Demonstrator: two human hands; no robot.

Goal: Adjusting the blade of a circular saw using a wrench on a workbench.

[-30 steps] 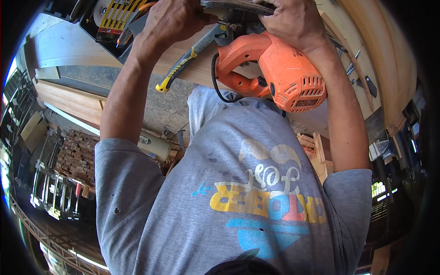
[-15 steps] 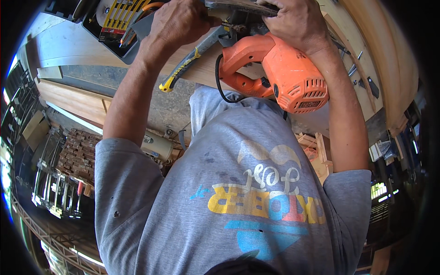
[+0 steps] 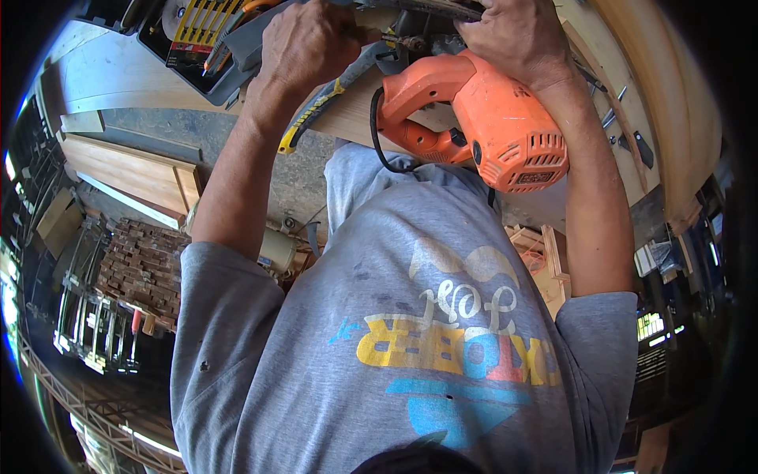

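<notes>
An orange corded power tool (image 3: 509, 118) with a loop handle and a vented motor end lies on its side on the wooden bench. My right hand (image 3: 525, 39) is closed on its far end, beside a dark flat piece (image 3: 430, 6) cut off by the top edge. To the left, my left hand (image 3: 309, 43) is closed, knuckles up, close to the tool's far end. What its fingers hold is hidden. Under my left hand's inner side lies a yellow-and-grey tool handle (image 3: 316, 110), its lower end over the bench edge.
An open dark toolbox (image 3: 213, 91) at the far left holds a yellow-backed pack (image 3: 207, 24) and an orange-and-grey hand tool (image 3: 225, 47). Small metal tools (image 3: 612, 114) lie at the right beside a wooden strip (image 3: 624, 118). Stacked brown blocks (image 3: 138, 265) stand lower left.
My left forearm and elbow have shifted slightly to the right, and the left hand has turned a little. The orange power tool and my right hand have barely moved.
</notes>
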